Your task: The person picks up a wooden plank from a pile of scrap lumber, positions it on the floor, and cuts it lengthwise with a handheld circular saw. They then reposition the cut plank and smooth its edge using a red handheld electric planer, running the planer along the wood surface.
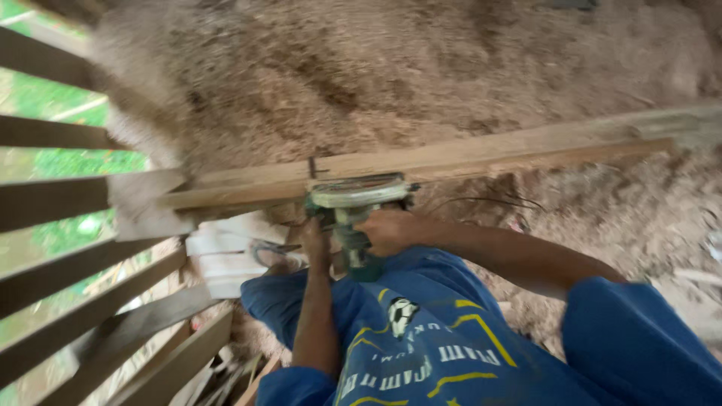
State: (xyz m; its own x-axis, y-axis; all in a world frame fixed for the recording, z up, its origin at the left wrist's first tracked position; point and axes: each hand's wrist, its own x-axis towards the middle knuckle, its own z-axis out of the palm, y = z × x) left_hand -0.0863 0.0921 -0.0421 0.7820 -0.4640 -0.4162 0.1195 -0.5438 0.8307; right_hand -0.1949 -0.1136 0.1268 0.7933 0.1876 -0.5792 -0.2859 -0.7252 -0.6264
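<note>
Circular saw (359, 197), green and grey, sits on the long plank (451, 159) that lies over the sawdust floor (391, 68). Right hand (391, 229) is wrapped tight on its handle; left hand (313, 239) rests beside the body, its grip blurred. I'd say hold the base flat and push evenly along the plank.

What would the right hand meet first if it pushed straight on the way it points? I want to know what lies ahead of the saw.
The right hand grips the green power saw. Straight ahead lies the long wooden plank, probably met first; beyond it, a sawdust heap. Motion blur leaves depth unclear.
</note>
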